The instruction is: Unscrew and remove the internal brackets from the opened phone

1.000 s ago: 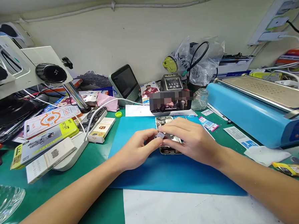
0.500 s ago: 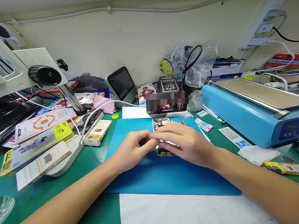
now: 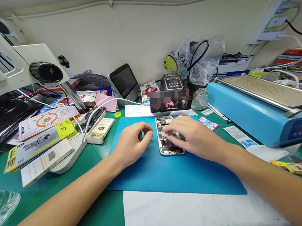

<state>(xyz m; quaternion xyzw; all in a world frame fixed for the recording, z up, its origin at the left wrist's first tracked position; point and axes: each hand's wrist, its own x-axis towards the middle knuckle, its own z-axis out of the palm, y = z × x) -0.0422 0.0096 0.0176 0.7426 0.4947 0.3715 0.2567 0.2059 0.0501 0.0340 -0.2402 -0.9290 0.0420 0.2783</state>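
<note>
An opened phone (image 3: 171,149) lies on the blue mat (image 3: 154,173), its inner boards and metal parts showing. My right hand (image 3: 195,136) reaches over the phone's right side and hides part of it. Its thumb and index tips are a little apart, close above the middle of the phone; whether they touch a part there is unclear. Left of the phone, and apart from it, my left hand (image 3: 132,144) is held with thumb and index pressed tip to tip. Anything in that pinch is too small to name.
A blue machine with a metal plate (image 3: 254,111) stands at the right, near a glass jar (image 3: 201,98). Battery boxes (image 3: 41,142) and a small white box (image 3: 100,130) lie left. A microscope stand (image 3: 74,96) rises there. Behind the mat stands a dark picture box (image 3: 171,107).
My hands have drawn apart from where their fingertips met over the phone. The left moved slightly left, and the right hand's fingers opened over the phone, uncovering more of it.
</note>
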